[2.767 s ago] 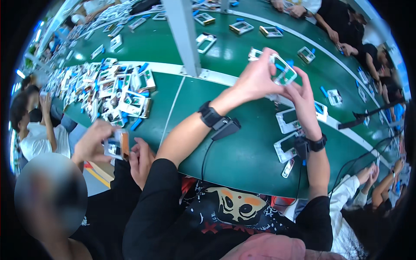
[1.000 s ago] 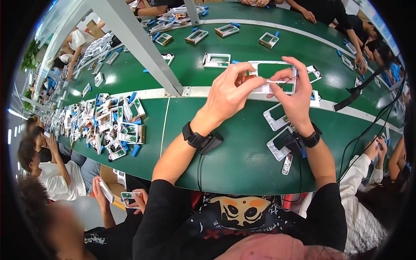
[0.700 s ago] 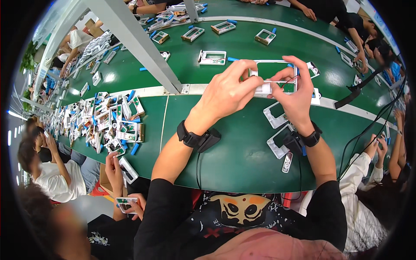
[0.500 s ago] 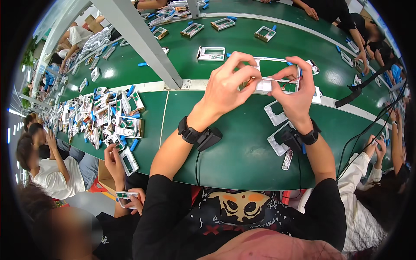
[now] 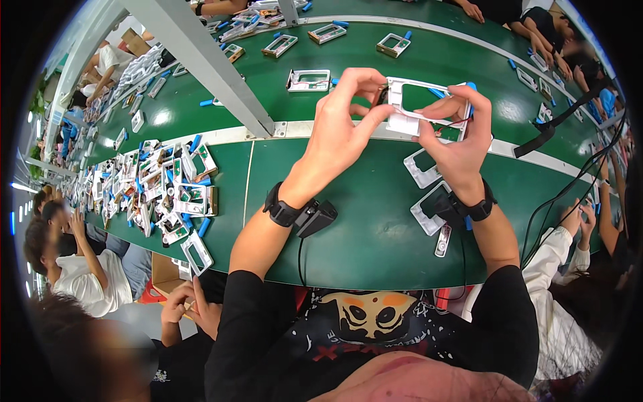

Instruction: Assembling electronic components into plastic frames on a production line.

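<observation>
Fingers (image 5: pixel 365 78) of the left hand (image 5: pixel 335 124) and right hand (image 5: pixel 463 137), curled, hold opposite ends of a white frame (image 5: pixel 396 97) over the far edge of the bench (image 5: pixel 362 244); from left: heaped housings (image 5: pixel 151 177), a cardboard box (image 5: pixel 163 271) below the near edge, contents unclear, two loose housings (image 5: pixel 423 181)

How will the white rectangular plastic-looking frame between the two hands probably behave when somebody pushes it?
The white frame is probably stiff, as it shows no sag between the left hand and the right hand. It may feel light, given its open window. Its narrow bars might crack if squeezed hard.
</observation>
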Action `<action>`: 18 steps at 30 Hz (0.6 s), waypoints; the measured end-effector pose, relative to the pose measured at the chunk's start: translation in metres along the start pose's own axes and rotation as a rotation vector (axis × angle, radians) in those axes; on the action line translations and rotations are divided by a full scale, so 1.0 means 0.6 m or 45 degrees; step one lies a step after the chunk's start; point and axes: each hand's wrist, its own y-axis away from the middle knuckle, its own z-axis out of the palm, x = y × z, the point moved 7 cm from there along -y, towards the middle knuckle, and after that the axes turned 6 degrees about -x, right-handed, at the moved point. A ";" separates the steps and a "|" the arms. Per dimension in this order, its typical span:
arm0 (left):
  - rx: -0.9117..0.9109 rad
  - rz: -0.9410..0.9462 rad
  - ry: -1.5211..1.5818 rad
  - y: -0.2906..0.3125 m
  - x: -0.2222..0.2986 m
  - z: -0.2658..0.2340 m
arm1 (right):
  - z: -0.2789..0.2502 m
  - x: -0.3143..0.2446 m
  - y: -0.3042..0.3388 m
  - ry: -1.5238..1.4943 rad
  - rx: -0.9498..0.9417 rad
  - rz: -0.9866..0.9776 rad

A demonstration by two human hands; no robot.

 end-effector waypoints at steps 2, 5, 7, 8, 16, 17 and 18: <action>0.018 0.061 0.017 -0.001 0.009 0.001 | 0.003 0.000 0.002 -0.126 0.001 0.052; 0.180 0.048 0.192 0.002 0.014 -0.007 | 0.006 0.006 0.000 -0.349 0.050 0.273; 0.171 0.290 -0.001 0.003 0.023 -0.015 | 0.008 0.008 0.001 -0.463 0.072 0.383; 0.159 0.531 -0.194 0.009 0.035 -0.016 | 0.010 0.007 0.002 -0.512 0.070 0.404; 0.204 0.625 -0.062 0.022 0.024 0.010 | 0.012 0.003 0.006 -0.550 0.087 0.472; 0.200 0.547 -0.010 0.022 0.016 0.012 | 0.010 0.005 0.007 -0.508 0.107 0.465; 0.200 0.546 -0.010 0.024 0.016 0.010 | 0.009 0.006 0.008 -0.467 0.126 0.458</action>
